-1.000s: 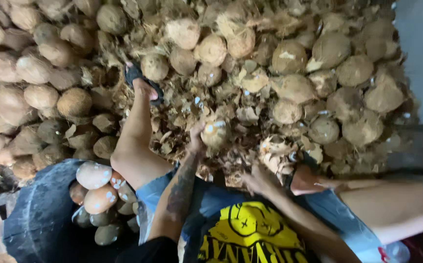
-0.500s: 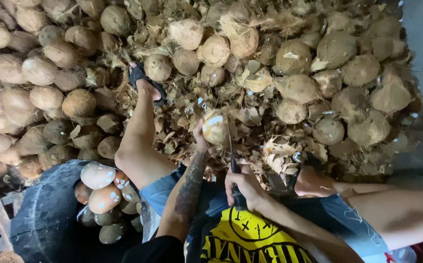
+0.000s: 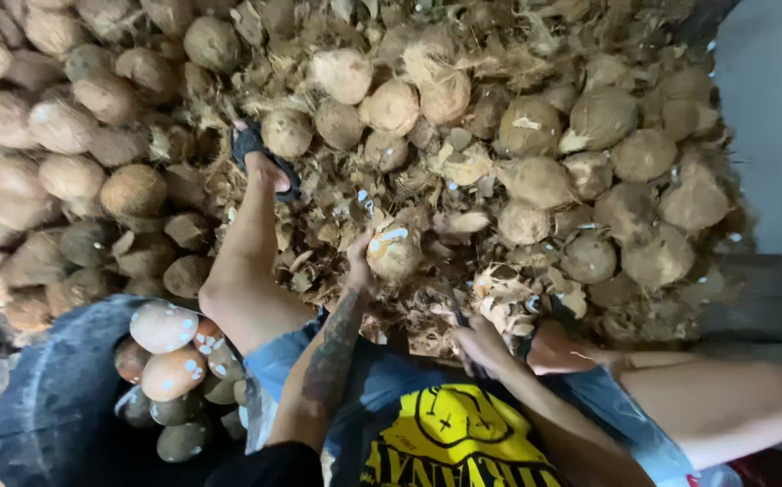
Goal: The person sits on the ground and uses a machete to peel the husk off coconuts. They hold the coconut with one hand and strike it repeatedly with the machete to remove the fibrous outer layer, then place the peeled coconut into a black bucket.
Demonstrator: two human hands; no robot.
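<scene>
Coconut, round, brown, partly husked

Soft even daylight, slight blur

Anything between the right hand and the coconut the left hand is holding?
Nothing visible. The left hand holds the coconut up; the right hand, gripping a dark tool, sits lower right with open space between, husk scraps lying behind.

A round, brown, partly pared coconut sits mid-frame, held up above husk scraps, white patch showing.
</scene>
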